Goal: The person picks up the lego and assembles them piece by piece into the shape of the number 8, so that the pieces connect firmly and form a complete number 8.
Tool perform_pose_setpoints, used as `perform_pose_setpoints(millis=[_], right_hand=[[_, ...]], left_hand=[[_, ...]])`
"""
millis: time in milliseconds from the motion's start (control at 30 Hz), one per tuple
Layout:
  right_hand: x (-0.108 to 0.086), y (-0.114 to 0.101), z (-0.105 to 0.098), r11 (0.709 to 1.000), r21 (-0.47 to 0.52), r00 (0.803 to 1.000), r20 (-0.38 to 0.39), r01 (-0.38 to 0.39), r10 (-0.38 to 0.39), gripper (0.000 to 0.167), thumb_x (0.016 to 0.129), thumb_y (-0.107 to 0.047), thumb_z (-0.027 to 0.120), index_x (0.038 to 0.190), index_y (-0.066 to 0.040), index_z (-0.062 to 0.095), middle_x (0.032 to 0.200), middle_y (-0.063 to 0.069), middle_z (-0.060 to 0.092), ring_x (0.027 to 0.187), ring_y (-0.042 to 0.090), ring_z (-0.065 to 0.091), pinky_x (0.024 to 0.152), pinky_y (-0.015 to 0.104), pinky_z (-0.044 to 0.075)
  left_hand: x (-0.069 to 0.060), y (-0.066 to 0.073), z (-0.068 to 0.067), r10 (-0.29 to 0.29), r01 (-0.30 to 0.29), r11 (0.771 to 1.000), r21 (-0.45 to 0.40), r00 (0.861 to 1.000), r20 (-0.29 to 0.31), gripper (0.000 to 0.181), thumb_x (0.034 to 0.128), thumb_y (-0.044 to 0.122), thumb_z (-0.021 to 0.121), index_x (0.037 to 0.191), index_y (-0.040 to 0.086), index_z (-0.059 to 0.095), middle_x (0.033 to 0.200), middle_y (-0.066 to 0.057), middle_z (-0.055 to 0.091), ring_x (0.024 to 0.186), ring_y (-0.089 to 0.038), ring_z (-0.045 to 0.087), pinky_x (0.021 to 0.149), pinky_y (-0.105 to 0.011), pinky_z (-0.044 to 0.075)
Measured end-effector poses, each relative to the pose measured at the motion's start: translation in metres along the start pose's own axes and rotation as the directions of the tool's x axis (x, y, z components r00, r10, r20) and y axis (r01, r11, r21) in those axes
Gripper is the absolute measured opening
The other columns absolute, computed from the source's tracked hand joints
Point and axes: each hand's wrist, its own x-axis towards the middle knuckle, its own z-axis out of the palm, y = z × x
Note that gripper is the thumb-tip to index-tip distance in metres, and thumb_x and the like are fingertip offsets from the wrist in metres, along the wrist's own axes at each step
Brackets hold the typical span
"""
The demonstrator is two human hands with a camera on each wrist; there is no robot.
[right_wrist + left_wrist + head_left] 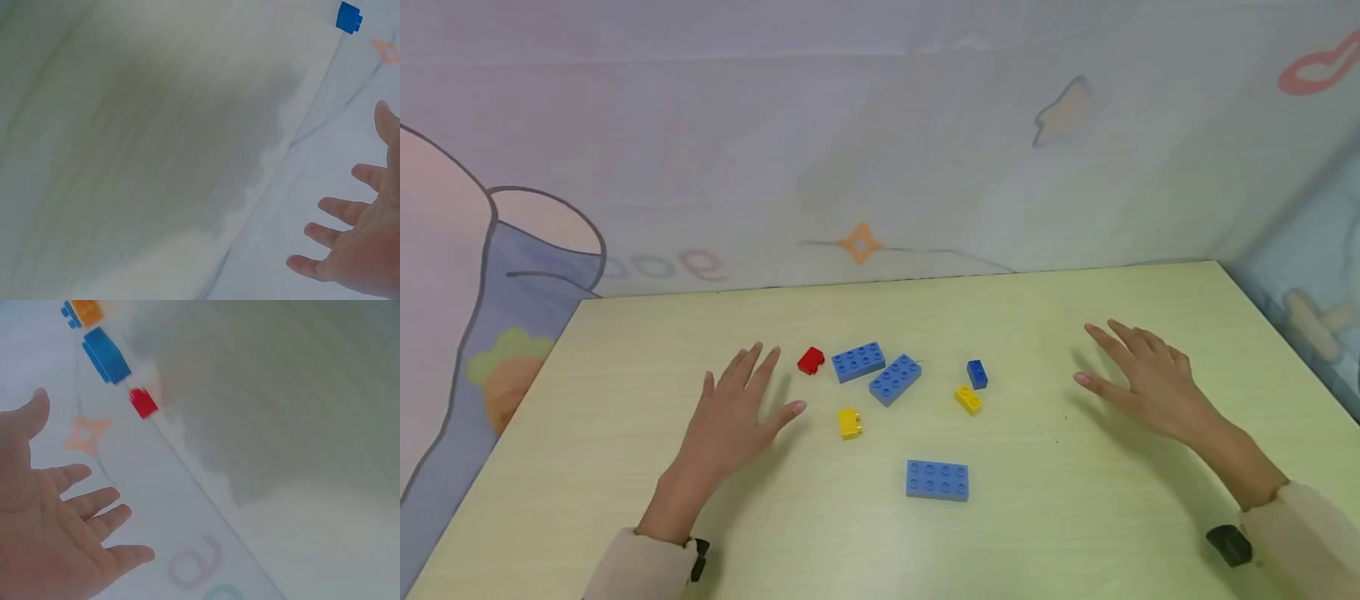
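- Holds nothing in the left hand (pixel 733 421), with fingers spread, lifted left of and beyond the near blue brick (pixel 937 481).
- Holds nothing in the right hand (pixel 1153 390) either, with fingers spread, lifted well right of that brick.
- Seems between grasps, with bricks apparently unjoined; likely calls next for lowering a hand and pinching one.
- Beyond the near blue brick, slightly right: yellow brick (pixel 967 401), with small dark blue brick (pixel 977 373) just past.
- Beyond it, leftward: sideways yellow brick (pixel 849 423), middle blue brick (pixel 895 380), far blue brick (pixel 859 362), then red brick (pixel 810 361).
- Underneath: pale tabletop (pixel 1075 517).
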Motion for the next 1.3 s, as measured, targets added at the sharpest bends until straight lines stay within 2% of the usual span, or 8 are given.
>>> perform_pose_setpoints(millis=[167,267,367,500,667,800,967,1300], right_hand=[[0.007,-0.014,0.003,0.989,0.140,0.998,0.039,0.047,-0.053,0.064,0.088,-0.036,0.058,0.139,-0.005,0.034,0.134,0.027,0.036,0.119,0.050,0.028,0.083,0.067,0.021],[0.012,-0.023,0.007,0.974,0.218,0.993,0.081,0.064,-0.083,0.062,0.089,-0.033,0.059,0.136,-0.001,0.037,0.131,0.025,0.040,0.119,0.045,0.032,0.089,0.063,0.025],[0.016,-0.032,0.011,0.956,0.285,0.987,0.118,0.070,-0.108,0.059,0.089,-0.031,0.060,0.134,0.001,0.040,0.130,0.022,0.044,0.114,0.039,0.041,0.089,0.054,0.036],[0.019,-0.045,0.016,0.929,0.355,0.979,0.128,0.103,-0.158,0.052,0.087,-0.024,0.063,0.129,0.001,0.046,0.121,0.017,0.053,0.100,0.030,0.051,0.079,0.043,0.046],[0.025,-0.059,0.023,0.891,0.425,0.962,0.136,0.158,-0.236,0.044,0.084,-0.014,0.066,0.122,0.001,0.052,0.112,0.015,0.058,0.091,0.025,0.054,0.073,0.033,0.049],[0.029,-0.068,0.028,0.867,0.473,0.945,0.182,0.158,-0.272,0.042,0.083,-0.011,0.067,0.120,0.002,0.054,0.111,0.013,0.059,0.088,0.020,0.055,0.072,0.030,0.049],[0.034,-0.077,0.035,0.860,0.485,0.927,0.228,0.157,-0.297,0.040,0.082,-0.011,0.068,0.119,0.001,0.056,0.111,0.010,0.060,0.086,0.016,0.053,0.070,0.028,0.049],[0.041,-0.084,0.042,0.862,0.474,0.914,0.244,0.178,-0.323,0.041,0.081,-0.006,0.068,0.119,0.002,0.055,0.101,0.007,0.060,0.082,0.017,0.053,0.068,0.025,0.049]], left_hand=[[0.002,0.024,0.004,0.045,-0.047,0.997,-0.066,0.998,-0.043,0.074,0.0821,0.053,0.059,0.134,0.003,0.041,0.131,-0.020,0.043,0.119,-0.036,0.041,0.090,-0.052,0.040],[0.003,0.041,0.006,0.074,-0.075,0.991,-0.109,0.997,-0.014,0.069,0.0810,0.047,0.064,0.131,0.002,0.046,0.127,-0.018,0.047,0.116,-0.034,0.044,0.087,-0.048,0.044],[0.003,0.057,0.008,0.118,-0.107,0.980,-0.167,0.992,0.054,0.065,0.0796,0.039,0.068,0.130,0.005,0.048,0.128,-0.014,0.049,0.118,-0.031,0.044,0.091,-0.046,0.042],[0.003,0.075,0.013,0.189,-0.143,0.954,-0.265,0.969,0.157,0.061,0.0787,0.037,0.070,0.129,0.009,0.050,0.125,-0.007,0.051,0.112,-0.023,0.049,0.090,-0.041,0.043],[0.003,0.091,0.021,0.272,-0.173,0.923,-0.344,0.925,0.264,0.057,0.0785,0.032,0.072,0.127,0.008,0.051,0.118,-0.004,0.055,0.096,-0.016,0.055,0.081,-0.032,0.046],[0.004,0.100,0.026,0.287,-0.162,0.918,-0.362,0.901,0.325,0.053,0.0768,0.027,0.074,0.123,0.008,0.054,0.112,-0.001,0.058,0.092,-0.013,0.054,0.078,-0.026,0.046],[0.003,0.105,0.030,0.299,-0.155,0.917,-0.367,0.878,0.375,0.049,0.0752,0.025,0.075,0.118,0.009,0.057,0.106,0.003,0.059,0.088,-0.010,0.052,0.077,-0.023,0.045],[0.004,0.108,0.033,0.326,-0.186,0.917,-0.353,0.860,0.394,0.038,0.0767,0.021,0.074,0.110,0.009,0.061,0.096,0.005,0.058,0.084,-0.008,0.051,0.075,-0.022,0.044]])
